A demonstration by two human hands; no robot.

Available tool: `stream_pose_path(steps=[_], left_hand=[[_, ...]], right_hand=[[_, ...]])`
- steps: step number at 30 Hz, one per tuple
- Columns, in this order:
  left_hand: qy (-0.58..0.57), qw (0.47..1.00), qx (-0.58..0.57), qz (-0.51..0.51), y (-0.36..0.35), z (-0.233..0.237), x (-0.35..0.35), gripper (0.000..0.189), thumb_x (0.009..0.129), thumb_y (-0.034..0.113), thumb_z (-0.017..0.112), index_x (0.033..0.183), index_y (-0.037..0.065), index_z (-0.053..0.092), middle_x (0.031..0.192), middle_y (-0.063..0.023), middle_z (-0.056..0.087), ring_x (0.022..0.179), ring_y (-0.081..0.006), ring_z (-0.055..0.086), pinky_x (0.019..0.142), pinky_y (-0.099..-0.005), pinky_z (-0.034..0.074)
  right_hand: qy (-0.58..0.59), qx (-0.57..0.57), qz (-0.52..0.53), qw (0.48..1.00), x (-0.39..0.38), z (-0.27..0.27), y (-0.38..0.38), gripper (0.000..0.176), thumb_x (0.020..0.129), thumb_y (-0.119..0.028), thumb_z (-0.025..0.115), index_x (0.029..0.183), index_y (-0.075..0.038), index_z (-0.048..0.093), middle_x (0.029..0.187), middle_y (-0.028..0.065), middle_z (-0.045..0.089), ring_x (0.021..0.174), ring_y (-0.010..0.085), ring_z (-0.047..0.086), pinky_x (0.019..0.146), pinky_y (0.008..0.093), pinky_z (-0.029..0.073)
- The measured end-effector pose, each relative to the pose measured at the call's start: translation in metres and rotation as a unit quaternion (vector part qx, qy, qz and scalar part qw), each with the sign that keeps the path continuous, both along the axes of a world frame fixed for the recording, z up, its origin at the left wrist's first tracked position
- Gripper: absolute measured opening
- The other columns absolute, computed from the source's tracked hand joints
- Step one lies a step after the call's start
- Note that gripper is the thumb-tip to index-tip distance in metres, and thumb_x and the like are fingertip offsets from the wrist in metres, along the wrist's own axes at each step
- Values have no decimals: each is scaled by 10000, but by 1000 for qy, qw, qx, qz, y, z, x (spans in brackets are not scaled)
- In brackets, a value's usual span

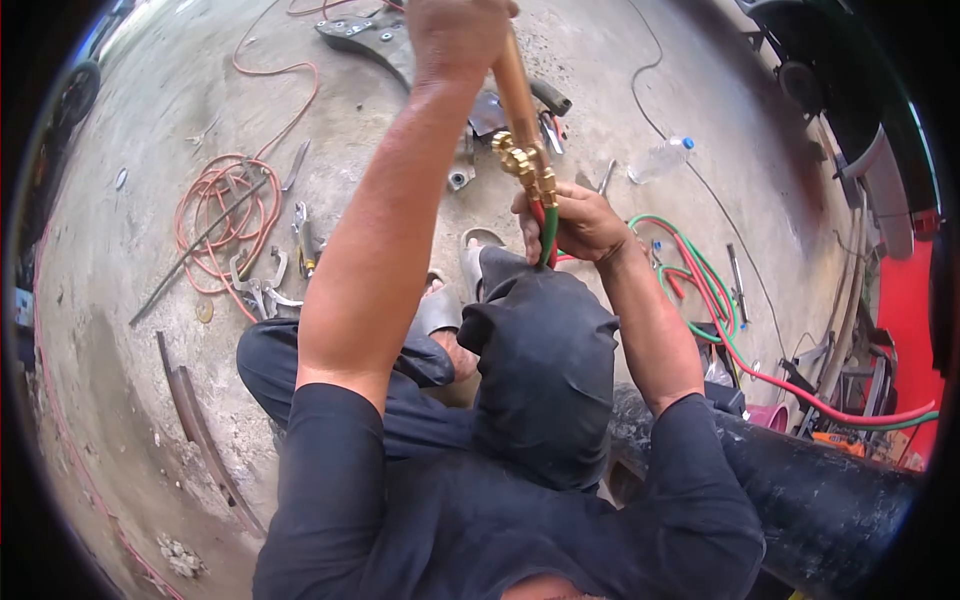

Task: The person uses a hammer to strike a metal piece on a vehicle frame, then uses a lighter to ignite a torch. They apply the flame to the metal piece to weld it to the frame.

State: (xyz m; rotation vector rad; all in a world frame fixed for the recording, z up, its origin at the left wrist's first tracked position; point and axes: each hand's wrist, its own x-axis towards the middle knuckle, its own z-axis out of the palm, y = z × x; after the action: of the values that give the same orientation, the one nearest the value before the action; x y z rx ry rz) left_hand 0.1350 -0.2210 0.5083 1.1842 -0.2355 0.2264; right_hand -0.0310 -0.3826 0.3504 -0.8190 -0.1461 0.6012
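Observation:
At the top of the view my left hand [460,40] is closed round the upper part of a copper-coloured torch [515,90]. The torch slants down to brass valves and fittings [520,165]. A green hose [549,232] and a red hose run from its lower end. My right hand [585,222] has its fingers wrapped round these hoses just below the fittings. The lower hoses pass behind the dark cloth over my knee [545,370].
Coiled orange cable [225,215], a clamp [262,290] and curved metal strips [205,430] lie at left. Right of my hands are a plastic bottle [662,160], looped red and green hoses [715,300] and a large black cylinder [800,490]. A metal part [370,40] lies ahead.

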Motion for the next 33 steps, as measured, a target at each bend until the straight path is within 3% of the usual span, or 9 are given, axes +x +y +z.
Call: stream_pose_path(steps=[6, 9, 11, 14, 17, 21, 27, 31, 33], left_hand=[[-29, 998, -55, -6, 20, -5, 1, 326, 1008, 339, 712, 969, 27, 629, 686, -45, 599, 562, -122, 558, 517, -279, 452], [-326, 862, 288, 261, 62, -26, 31, 361, 1062, 376, 589, 1178, 36, 630, 886, -108, 664, 735, -191, 632, 697, -351, 529], [-174, 984, -9, 47, 83, 1, 18, 366, 1071, 357, 566, 1223, 28, 619, 938, -114, 662, 804, -209, 648, 817, -442, 557], [-151, 976, -134, -77, 141, 17, -1, 406, 1052, 372, 589, 1258, 22, 595, 1045, -117, 649, 897, -258, 658, 964, -588, 565], [-107, 985, -130, -43, 214, -8, -10, 584, 907, 518, 763, 1166, 25, 586, 987, -101, 627, 823, -254, 604, 794, -433, 549], [-8, 992, -80, 99, 257, -58, -20, 388, 1046, 429, 569, 1026, 42, 558, 833, -69, 518, 689, -181, 489, 621, -309, 446], [165, 963, -41, 208, 325, -156, 3, 548, 1118, 519, 353, 944, 35, 546, 810, -61, 496, 674, -193, 464, 609, -332, 450], [219, 952, -5, 214, 349, -167, 21, 613, 1130, 534, 270, 956, 18, 553, 806, -60, 488, 671, -198, 453, 600, -330, 447], [200, 959, 14, 203, 353, -159, 29, 588, 1133, 513, 297, 980, 5, 551, 838, -65, 467, 687, -192, 436, 608, -317, 439]], right_hand=[[-14, -86, -41, 995, -4, 20, 18, 397, 1067, -290, 612, 1247, 63, 626, 947, 128, 696, 801, 249, 732, 766, 384, 615], [-39, -165, -65, 983, -5, 40, 29, 439, 1069, -338, 609, 1265, 55, 625, 956, 121, 700, 838, 224, 731, 804, 368, 606], [-99, -231, -73, 965, -7, 43, 25, 469, 1078, -377, 590, 1316, 26, 617, 1043, 119, 720, 979, 200, 719, 888, 346, 581], [-82, -266, -113, 954, -27, 25, -16, 553, 1090, -446, 546, 1461, -36, 569, 1393, 140, 642, 1307, 210, 597, 1087, 366, 480], [-49, -649, -235, 722, -63, -82, -105, 729, 894, -553, 744, 1405, -45, 634, 1364, 221, 664, 1279, 346, 627, 1105, 402, 468], [111, -924, -165, 325, -159, -157, -198, 905, 739, -469, 909, 1478, -121, 520, 1575, 233, 431, 1512, 424, 337, 1176, 577, 388], [266, -834, 26, 483, -195, -183, -248, 992, 732, -468, 911, 1549, -154, 443, 1526, 236, 479, 1373, 433, 534, 1119, 552, 454], [420, -769, -285, 389, -191, -243, -275, 777, 784, -303, 876, 1458, -119, 537, 1477, 223, 549, 1287, 409, 614, 1047, 519, 529], [443, -738, -146, 488, -206, -292, -319, 584, 802, -260, 848, 1313, -81, 630, 1308, 212, 654, 1157, 366, 687, 944, 509, 573]])
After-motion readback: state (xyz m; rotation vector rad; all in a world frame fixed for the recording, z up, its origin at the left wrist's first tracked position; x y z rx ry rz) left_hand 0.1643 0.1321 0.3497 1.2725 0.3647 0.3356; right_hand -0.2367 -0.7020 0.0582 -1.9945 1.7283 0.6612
